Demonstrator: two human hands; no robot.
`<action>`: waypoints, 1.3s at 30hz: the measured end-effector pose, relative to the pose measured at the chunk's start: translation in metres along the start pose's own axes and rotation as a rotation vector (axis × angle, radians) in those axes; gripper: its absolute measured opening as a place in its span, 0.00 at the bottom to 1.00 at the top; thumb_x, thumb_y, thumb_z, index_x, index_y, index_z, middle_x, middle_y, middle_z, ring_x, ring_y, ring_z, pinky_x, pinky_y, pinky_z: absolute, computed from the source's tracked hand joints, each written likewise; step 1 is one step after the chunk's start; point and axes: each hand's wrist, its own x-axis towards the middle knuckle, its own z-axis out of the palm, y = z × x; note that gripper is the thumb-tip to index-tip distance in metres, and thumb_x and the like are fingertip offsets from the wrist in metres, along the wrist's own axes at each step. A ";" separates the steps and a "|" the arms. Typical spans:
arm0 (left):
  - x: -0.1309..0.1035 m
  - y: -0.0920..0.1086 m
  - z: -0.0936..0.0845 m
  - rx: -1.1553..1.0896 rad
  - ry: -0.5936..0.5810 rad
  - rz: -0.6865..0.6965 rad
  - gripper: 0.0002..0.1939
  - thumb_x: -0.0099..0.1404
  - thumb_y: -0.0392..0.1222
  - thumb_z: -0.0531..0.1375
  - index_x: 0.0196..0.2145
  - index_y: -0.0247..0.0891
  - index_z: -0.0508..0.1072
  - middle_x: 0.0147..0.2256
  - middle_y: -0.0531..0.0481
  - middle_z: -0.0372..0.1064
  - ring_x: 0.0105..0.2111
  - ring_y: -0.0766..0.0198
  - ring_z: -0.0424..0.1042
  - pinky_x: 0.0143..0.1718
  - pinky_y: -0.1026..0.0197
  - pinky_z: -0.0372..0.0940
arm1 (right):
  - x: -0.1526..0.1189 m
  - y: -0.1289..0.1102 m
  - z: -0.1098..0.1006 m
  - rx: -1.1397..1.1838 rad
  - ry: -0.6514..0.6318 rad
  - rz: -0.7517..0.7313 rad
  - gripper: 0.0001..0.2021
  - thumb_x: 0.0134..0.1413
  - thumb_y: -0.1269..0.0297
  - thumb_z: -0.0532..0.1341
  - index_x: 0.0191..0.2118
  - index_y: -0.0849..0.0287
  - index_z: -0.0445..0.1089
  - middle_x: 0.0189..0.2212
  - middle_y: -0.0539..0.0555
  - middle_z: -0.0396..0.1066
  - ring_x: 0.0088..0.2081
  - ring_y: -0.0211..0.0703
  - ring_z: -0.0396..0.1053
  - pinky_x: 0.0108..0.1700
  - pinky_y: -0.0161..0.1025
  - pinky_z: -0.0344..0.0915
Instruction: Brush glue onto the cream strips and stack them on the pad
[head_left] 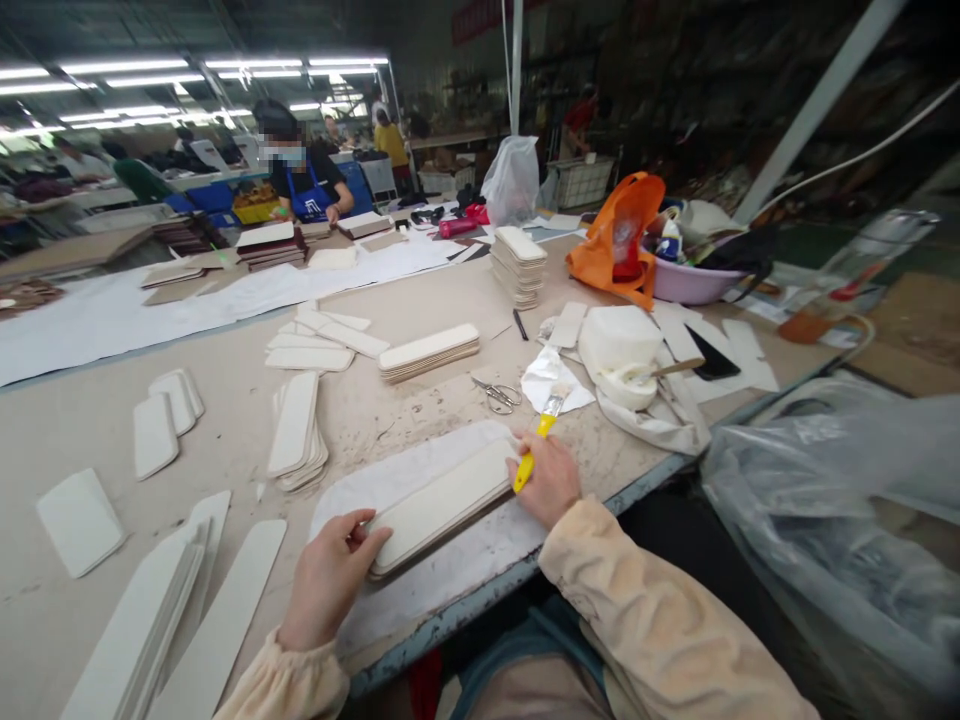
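A stack of long white panels with rounded ends lies on a pale sheet near the table's front edge. My left hand pinches the stack's left end between thumb and fingers. At its right end is my right hand, closed around a yellow-handled brush whose bristles point up and away. The fingertips of that hand touch the stack's edge. Just beyond the brush are a crumpled white paper and scissors. A white tub with a stick across it stands to the right.
More white panel stacks lie left and beyond, with long strips at front left. An orange bag and purple basin stand at the back right. Clear plastic hangs at the right. A person works across the table.
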 end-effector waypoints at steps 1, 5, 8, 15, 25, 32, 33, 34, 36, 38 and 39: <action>0.000 0.000 0.000 0.005 -0.006 0.005 0.24 0.57 0.59 0.56 0.41 0.38 0.75 0.29 0.51 0.71 0.30 0.58 0.72 0.36 0.57 0.64 | -0.003 -0.005 0.000 0.041 -0.017 -0.071 0.06 0.50 0.67 0.60 0.36 0.54 0.63 0.43 0.58 0.73 0.46 0.52 0.68 0.50 0.52 0.62; 0.004 -0.002 -0.001 0.011 -0.018 0.018 0.27 0.56 0.61 0.55 0.42 0.38 0.75 0.30 0.49 0.71 0.31 0.56 0.71 0.36 0.55 0.65 | -0.018 -0.026 0.009 0.162 -0.159 -0.263 0.07 0.50 0.66 0.63 0.36 0.54 0.65 0.49 0.56 0.72 0.55 0.51 0.64 0.59 0.56 0.53; 0.007 -0.004 -0.001 0.010 -0.019 0.033 0.27 0.55 0.62 0.55 0.41 0.38 0.76 0.33 0.47 0.71 0.32 0.56 0.71 0.37 0.54 0.65 | -0.026 -0.030 0.015 0.114 -0.225 -0.262 0.08 0.51 0.63 0.65 0.36 0.55 0.66 0.47 0.55 0.73 0.54 0.53 0.64 0.60 0.59 0.50; 0.007 -0.005 0.001 -0.017 0.010 0.047 0.25 0.54 0.62 0.56 0.38 0.38 0.74 0.33 0.47 0.69 0.31 0.55 0.69 0.37 0.53 0.64 | -0.020 0.004 0.005 0.011 -0.130 -0.117 0.11 0.53 0.60 0.63 0.42 0.56 0.66 0.37 0.57 0.75 0.51 0.55 0.66 0.56 0.57 0.56; -0.009 0.010 -0.009 -0.466 0.156 -0.085 0.22 0.46 0.58 0.66 0.32 0.39 0.72 0.26 0.53 0.70 0.29 0.60 0.68 0.32 0.59 0.62 | -0.012 0.025 0.004 0.220 0.085 0.055 0.09 0.52 0.63 0.61 0.37 0.54 0.60 0.46 0.59 0.72 0.47 0.51 0.69 0.47 0.49 0.67; -0.027 0.050 -0.010 -1.216 0.160 -0.192 0.22 0.42 0.47 0.73 0.32 0.37 0.71 0.28 0.55 0.71 0.28 0.68 0.68 0.28 0.69 0.64 | -0.009 0.020 -0.003 0.427 -0.002 0.145 0.12 0.51 0.61 0.62 0.37 0.53 0.56 0.53 0.60 0.69 0.51 0.51 0.70 0.50 0.51 0.66; -0.031 0.057 -0.009 -1.265 0.153 -0.200 0.21 0.42 0.46 0.73 0.32 0.38 0.71 0.29 0.55 0.72 0.29 0.69 0.69 0.29 0.70 0.64 | -0.009 0.019 -0.005 0.481 -0.020 0.178 0.13 0.51 0.60 0.62 0.37 0.53 0.55 0.53 0.60 0.68 0.49 0.50 0.71 0.49 0.50 0.67; -0.034 0.064 -0.008 -1.299 0.153 -0.202 0.21 0.42 0.46 0.73 0.32 0.38 0.72 0.30 0.54 0.72 0.29 0.69 0.69 0.30 0.70 0.65 | -0.008 0.018 -0.007 0.531 -0.034 0.210 0.14 0.51 0.60 0.62 0.37 0.52 0.55 0.54 0.60 0.68 0.47 0.49 0.72 0.47 0.49 0.68; -0.041 0.075 -0.007 -1.345 0.155 -0.187 0.20 0.42 0.45 0.73 0.32 0.38 0.72 0.31 0.54 0.72 0.31 0.68 0.70 0.32 0.69 0.66 | -0.007 0.018 -0.011 0.595 -0.033 0.251 0.15 0.50 0.59 0.63 0.37 0.52 0.55 0.54 0.60 0.68 0.45 0.48 0.73 0.46 0.48 0.69; -0.045 0.085 -0.008 -1.362 0.133 -0.154 0.19 0.43 0.44 0.73 0.31 0.37 0.71 0.30 0.54 0.71 0.31 0.68 0.70 0.33 0.68 0.67 | -0.006 0.020 -0.015 0.616 0.001 0.253 0.15 0.50 0.58 0.63 0.37 0.52 0.54 0.54 0.60 0.68 0.48 0.50 0.72 0.48 0.49 0.68; -0.047 0.090 -0.010 -1.361 0.118 -0.135 0.18 0.44 0.44 0.72 0.31 0.37 0.71 0.29 0.54 0.70 0.30 0.68 0.69 0.33 0.67 0.67 | -0.005 0.022 -0.016 0.622 0.022 0.251 0.15 0.50 0.58 0.63 0.37 0.52 0.54 0.54 0.60 0.68 0.50 0.51 0.71 0.49 0.50 0.67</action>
